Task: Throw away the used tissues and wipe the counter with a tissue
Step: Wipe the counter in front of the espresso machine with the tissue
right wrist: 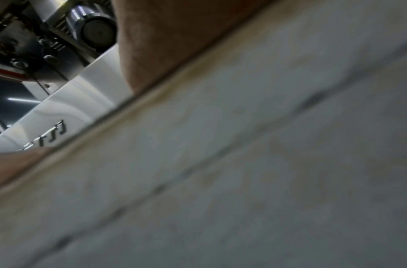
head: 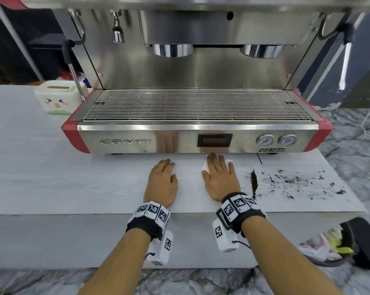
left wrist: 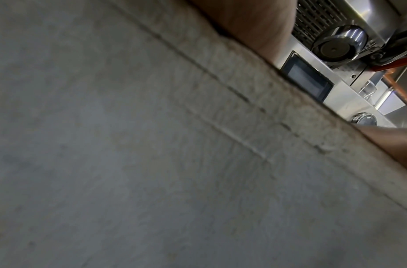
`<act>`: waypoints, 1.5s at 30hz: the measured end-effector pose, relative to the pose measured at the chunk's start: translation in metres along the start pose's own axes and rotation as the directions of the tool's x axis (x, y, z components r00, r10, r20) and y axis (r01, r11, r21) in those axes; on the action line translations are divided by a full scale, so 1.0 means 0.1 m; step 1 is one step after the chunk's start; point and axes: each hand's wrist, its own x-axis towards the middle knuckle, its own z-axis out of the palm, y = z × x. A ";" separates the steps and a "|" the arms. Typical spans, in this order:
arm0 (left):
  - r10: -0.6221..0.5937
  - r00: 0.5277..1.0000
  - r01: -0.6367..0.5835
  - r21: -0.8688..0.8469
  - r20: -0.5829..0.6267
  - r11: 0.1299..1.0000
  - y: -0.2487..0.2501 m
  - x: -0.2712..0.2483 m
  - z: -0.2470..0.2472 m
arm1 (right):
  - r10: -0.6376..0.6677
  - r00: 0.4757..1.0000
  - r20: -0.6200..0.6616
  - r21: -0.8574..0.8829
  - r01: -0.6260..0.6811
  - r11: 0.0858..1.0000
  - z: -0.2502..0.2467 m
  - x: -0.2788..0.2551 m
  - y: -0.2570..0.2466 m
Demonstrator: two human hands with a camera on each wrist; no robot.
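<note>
My right hand (head: pixel 219 167) lies flat on the white counter (head: pixel 94 184), just in front of the espresso machine. Its straight fingers press on a white tissue (head: pixel 205 166), whose edges show on both sides of the fingers. My left hand (head: pixel 166 168) lies flat beside it, fingers straight; I cannot tell whether a tissue is under it. Dark coffee grounds (head: pixel 254 183) form a streak right of the right hand, with specks scattered further right (head: pixel 296 180). Both wrist views show only blurred counter (left wrist: pixel 152 163) (right wrist: pixel 244 172) and a bit of palm.
The espresso machine (head: pixel 197 141) stands directly behind the hands. A white tissue box (head: pixel 58 99) with a cartoon face sits at the back left. A black bin (head: pixel 358 241) holding crumpled waste is below the counter edge at the lower right.
</note>
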 end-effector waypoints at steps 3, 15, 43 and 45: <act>0.000 1.000 0.000 -0.015 -0.003 1.000 0.00 0.00 0.00 | 0.065 0.998 0.001 -0.017 -0.065 0.998 -0.03 -0.02 0.18; 0.009 1.000 -0.009 0.008 0.007 1.000 -0.01 0.03 0.03 | 0.098 0.994 -0.050 -0.009 -0.099 0.995 -0.16 -0.21 0.23; 0.047 0.999 -0.048 0.082 0.014 0.996 0.16 -0.09 -0.01 | -0.127 0.991 0.046 -0.025 0.128 0.991 -0.11 -0.68 0.81; 0.040 0.999 -0.041 0.073 0.006 0.997 0.20 -0.10 0.00 | -0.126 0.991 0.046 -0.028 0.127 0.992 -0.14 -0.69 0.93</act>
